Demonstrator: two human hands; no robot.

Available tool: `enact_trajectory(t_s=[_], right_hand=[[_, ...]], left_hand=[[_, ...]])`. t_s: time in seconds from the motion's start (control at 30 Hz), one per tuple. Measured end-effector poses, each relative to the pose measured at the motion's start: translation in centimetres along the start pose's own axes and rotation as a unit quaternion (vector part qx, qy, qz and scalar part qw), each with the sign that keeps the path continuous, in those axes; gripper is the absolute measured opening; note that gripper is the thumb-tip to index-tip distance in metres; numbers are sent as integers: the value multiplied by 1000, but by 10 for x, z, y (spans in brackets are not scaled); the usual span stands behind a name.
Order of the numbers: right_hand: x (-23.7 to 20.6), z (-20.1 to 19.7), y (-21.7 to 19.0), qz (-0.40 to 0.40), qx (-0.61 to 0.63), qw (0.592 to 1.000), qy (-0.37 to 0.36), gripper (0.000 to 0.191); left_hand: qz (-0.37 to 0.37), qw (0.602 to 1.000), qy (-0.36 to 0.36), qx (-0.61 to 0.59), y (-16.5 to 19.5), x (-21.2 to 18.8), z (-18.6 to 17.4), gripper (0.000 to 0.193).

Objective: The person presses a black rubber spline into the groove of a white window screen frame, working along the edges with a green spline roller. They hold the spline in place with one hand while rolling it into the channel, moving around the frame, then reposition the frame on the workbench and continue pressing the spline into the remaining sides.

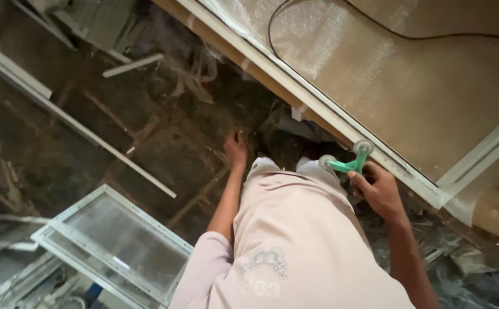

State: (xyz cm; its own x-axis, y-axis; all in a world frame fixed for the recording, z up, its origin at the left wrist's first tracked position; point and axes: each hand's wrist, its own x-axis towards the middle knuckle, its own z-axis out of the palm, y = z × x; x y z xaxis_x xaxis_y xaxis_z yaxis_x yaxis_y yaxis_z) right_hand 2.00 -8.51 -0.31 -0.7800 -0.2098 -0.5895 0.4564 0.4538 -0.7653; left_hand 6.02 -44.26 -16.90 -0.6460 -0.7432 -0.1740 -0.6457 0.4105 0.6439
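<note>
A small green plastic tool with two round grey wheels is gripped in the right hand, right of the middle of the frame. One wheel is pressed on the white frame of a big mesh screen. The left hand is seen reaching down to the dark floor; whether it is clenched cannot be told.

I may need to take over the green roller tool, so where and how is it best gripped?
Grip the roller tool by its green handle, where the right hand holds it now. Come from below, the person's side: both wheels sit at the far ends, one against the white frame, so the handle is the only free, graspable part.
</note>
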Motion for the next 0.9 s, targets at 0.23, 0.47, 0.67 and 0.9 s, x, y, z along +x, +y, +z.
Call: enact_trajectory(t_s=[0.23,0.47,0.67,0.9], right_hand=[[-14,73,-14,30,-24,999,-5,29],[-35,129,-4,-51,22,998,-24,28],[-26,127,1,6,84,995,60,27],[26,84,-36,-109,134,983,60,23]], left_hand=[[377,913,37,-151,92,68,-61,11],[469,878,1,98,199,173,-27,34],[360,899,-129,215,232,210,10,29],[395,913,-102,19,227,196,-10,14]])
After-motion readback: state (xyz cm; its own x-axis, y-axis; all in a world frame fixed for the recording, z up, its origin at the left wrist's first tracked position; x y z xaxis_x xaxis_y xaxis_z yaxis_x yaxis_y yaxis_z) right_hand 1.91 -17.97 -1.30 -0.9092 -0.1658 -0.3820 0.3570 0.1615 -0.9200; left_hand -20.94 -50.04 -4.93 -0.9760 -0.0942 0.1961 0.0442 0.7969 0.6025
